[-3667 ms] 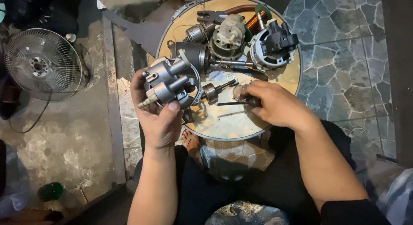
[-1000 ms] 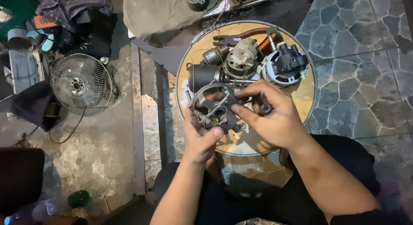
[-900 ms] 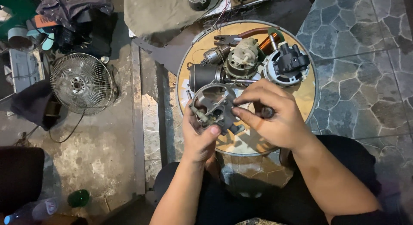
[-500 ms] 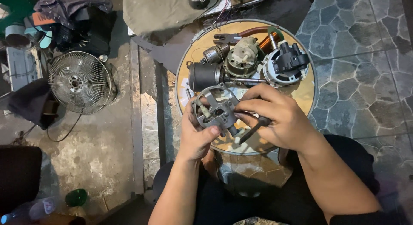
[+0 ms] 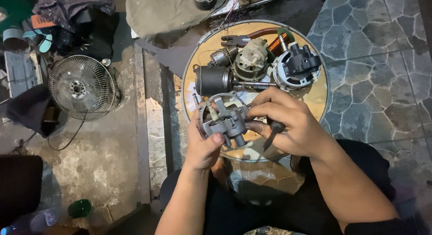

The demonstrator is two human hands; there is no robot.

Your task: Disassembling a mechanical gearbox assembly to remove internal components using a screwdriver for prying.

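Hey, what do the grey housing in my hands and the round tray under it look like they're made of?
The grey housing looks like cast metal, probably aluminium: dull matte grey, thick ribs. The round tray seems wood or board with a metal rim: tan face, thin shiny edge.

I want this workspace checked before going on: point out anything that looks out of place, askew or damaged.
Nothing looks broken. The left hand and right hand hold a grey metal motor housing over the round tray, where the other motor parts lie in a loose jumble. A table fan lies flat on the concrete floor, grille upward.
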